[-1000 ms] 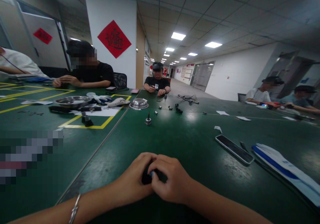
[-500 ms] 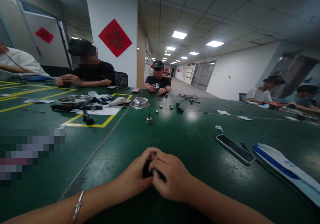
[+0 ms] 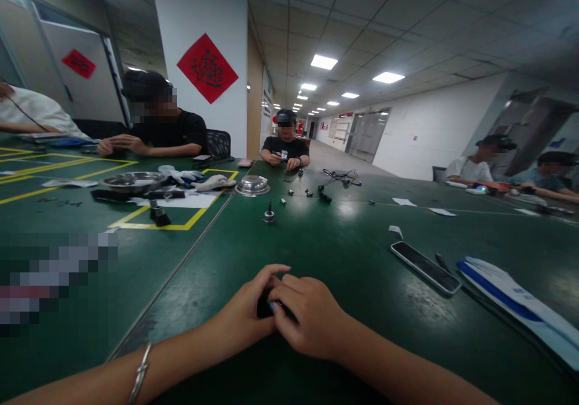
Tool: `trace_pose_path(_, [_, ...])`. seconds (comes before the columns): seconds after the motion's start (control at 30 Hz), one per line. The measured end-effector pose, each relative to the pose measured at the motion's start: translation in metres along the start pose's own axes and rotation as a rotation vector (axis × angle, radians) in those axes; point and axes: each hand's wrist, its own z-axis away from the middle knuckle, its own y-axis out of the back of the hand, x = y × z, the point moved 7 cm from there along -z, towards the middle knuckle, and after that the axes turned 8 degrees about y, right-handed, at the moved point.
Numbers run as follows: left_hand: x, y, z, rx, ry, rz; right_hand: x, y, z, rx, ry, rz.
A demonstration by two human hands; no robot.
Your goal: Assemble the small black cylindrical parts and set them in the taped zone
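My left hand (image 3: 246, 311) and my right hand (image 3: 307, 317) meet low over the green table (image 3: 353, 260), fingers curled around a small black part (image 3: 263, 307) held between them. A bit of light blue shows at my right fingertips. Most of the part is hidden by my fingers. A metal bracelet (image 3: 139, 372) sits on my left wrist.
A phone (image 3: 425, 267) and a blue-and-white packet (image 3: 515, 308) lie to the right. A small metal piece (image 3: 269, 214), scattered small parts (image 3: 316, 195), a steel bowl (image 3: 252, 186) and a tray (image 3: 131, 182) sit farther off. Several people sit around the table.
My hands have shifted slightly up and away along the table, still closed together on the black part. My left index finger now stretches out a little more.
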Motion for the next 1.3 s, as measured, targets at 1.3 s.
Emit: trace_pose_path(1.3, [-0.006,0.000,-0.002,-0.004,-0.006,-0.064,0.004,-0.002,-0.002,-0.014,-0.004,-0.087])
